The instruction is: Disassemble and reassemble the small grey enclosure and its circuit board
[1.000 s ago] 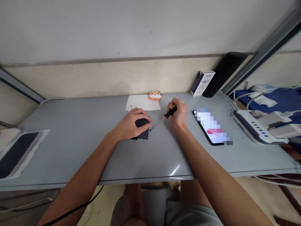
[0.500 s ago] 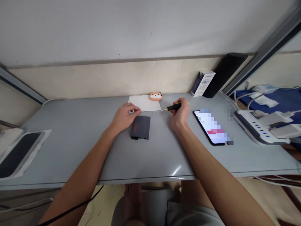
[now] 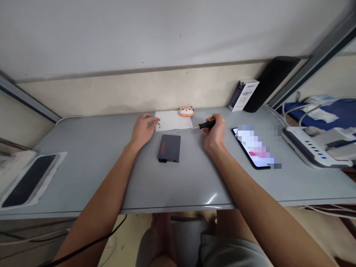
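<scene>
Dark box (image 3: 170, 146): lying flat on the grey desk (image 3: 194, 180), near the middle, untouched by either hand; showing a plain top with a reddish marking along its left side and what look like ports on the near edge.
White paper (image 3: 175, 123): spread flat beyond the box, just apart from it; bearing a few tiny dark bits (image 3: 159, 125) near its left edge, perhaps screws, too small to tell.
Left hand (image 3: 143, 129): resting at the left edge of the paper, thumb and fingers drawn close together just beside the tiny bits; impossible to tell whether pinching anything.
Right hand (image 3: 215, 134): wrapped fully around the handle of a black and yellow screwdriver (image 3: 205, 125), to the right of the paper and well apart from the left hand.
Screwdriver shaft: pointing left, ending between paper and box; not clear whether touching the desk.
Step at the paper: probably handling the small loose bits with the left fingers, with the screwdriver held ready.
Next touch: calling, by judgement, for a light, exact movement of the left fingertips, without scattering the bits; for more work on the box, calling for a swing of the tip toward it and a steadying left hand.
Orange case (image 3: 186, 111): sitting on the paper's far right corner.
Phone (image 3: 251, 150): lying right of the right hand, screen lit.
</scene>
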Demonstrator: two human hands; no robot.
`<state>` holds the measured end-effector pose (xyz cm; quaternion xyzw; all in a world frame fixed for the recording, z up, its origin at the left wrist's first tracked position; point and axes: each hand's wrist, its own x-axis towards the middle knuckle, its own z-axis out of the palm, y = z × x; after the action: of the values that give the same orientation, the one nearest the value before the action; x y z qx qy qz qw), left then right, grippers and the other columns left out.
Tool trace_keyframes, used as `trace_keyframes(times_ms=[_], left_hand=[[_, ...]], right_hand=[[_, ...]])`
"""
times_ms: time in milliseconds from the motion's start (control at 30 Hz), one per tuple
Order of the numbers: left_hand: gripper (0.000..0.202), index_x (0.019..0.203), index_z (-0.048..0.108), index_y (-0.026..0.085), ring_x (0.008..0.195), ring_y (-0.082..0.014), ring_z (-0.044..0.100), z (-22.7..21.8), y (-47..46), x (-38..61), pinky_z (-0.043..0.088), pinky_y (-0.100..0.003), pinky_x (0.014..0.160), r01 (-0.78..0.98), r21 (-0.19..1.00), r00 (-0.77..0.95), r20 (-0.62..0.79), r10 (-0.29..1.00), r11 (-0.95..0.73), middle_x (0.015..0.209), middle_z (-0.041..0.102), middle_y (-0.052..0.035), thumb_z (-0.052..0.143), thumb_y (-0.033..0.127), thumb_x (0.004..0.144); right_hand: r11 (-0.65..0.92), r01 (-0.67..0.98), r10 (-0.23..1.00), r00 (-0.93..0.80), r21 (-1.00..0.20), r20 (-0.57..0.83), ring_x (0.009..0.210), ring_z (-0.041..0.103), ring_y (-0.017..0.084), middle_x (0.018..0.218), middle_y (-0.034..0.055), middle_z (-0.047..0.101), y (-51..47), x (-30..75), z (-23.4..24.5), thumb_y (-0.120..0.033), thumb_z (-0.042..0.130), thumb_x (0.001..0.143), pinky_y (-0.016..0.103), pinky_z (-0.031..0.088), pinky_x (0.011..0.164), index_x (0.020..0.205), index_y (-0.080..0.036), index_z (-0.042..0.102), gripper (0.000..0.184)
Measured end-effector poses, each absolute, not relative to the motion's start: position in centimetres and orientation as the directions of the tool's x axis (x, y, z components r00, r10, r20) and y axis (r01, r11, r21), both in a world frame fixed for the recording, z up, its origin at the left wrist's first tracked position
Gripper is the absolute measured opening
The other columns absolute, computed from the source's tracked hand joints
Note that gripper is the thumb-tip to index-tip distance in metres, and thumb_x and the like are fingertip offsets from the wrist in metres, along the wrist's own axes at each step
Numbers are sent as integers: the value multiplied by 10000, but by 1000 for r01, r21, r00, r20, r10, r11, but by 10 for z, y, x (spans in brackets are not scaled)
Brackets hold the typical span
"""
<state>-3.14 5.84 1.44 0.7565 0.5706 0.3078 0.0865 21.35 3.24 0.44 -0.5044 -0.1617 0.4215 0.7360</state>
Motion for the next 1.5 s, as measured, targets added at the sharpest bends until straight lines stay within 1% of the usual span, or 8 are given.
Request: trace_keyframes(times_ms=[100,233,467,633,1000,1200,1367,1500], left_hand=[[259,1091,801,237,1015,-232,662,25,51,-45,540,-386,963,742,584,101,388,916,-329,1114,752,-63,558,282,1012],[268,1141,794,262,948,-223,672,37,38,-60,554,-354,867,705,640,208,223,952,-304,1138,773,-50,628,376,965],[322,1144,771,196,1073,-269,674,17,43,-56,536,-431,993,833,419,273,255,927,-361,1179,727,-112,486,273,1016],[269,1054,768,201,1060,-289,677,8,48,-50,542,-428,922,872,358,250,260,933,-334,1141,729,-115,517,293,1025],[232,1017,810,243,1037,-272,677,3,55,-40,540,-394,875,853,398,219,314,924,-337,1066,748,-84,585,300,1016],[318,1190,789,241,966,-205,677,29,39,-55,553,-354,897,748,568,189,313,931,-343,1211,722,-79,533,317,1018],[535,1371,702,311,911,-199,669,52,25,-64,556,-297,763,643,697,426,20,905,-318,1148,732,-54,747,434,853],[619,1421,668,334,851,-191,659,49,24,-56,542,-296,741,640,656,606,-111,788,-400,1060,721,-28,790,398,818]], right_hand=[[138,-467,777,598,-874,-197,604,465,108,745,-11,547,33,215,5,-340,579,808,239,351,473,703,-227,509,169],[162,-449,777,608,-879,-167,597,466,112,739,-18,533,34,217,3,-356,573,794,248,352,471,714,-234,497,165],[157,-459,781,600,-875,-175,601,448,103,719,-28,513,32,215,4,-340,585,791,237,340,478,698,-228,503,168],[145,-472,783,592,-870,-191,610,455,102,712,-23,512,29,214,7,-293,583,812,237,344,490,690,-219,515,158],[155,-441,780,603,-884,-164,627,475,107,733,-28,515,31,212,2,-316,584,799,228,349,486,706,-229,506,149],[162,-453,767,617,-877,-177,589,437,115,701,-26,499,31,215,3,-303,573,808,239,314,464,704,-233,494,148],[173,-479,771,609,-860,-184,564,410,111,679,-30,481,31,217,6,-299,558,803,243,296,460,681,-233,465,167],[192,-517,822,549,-834,-150,509,332,99,589,-55,390,30,215,11,-286,540,753,252,254,461,639,-240,387,197]])
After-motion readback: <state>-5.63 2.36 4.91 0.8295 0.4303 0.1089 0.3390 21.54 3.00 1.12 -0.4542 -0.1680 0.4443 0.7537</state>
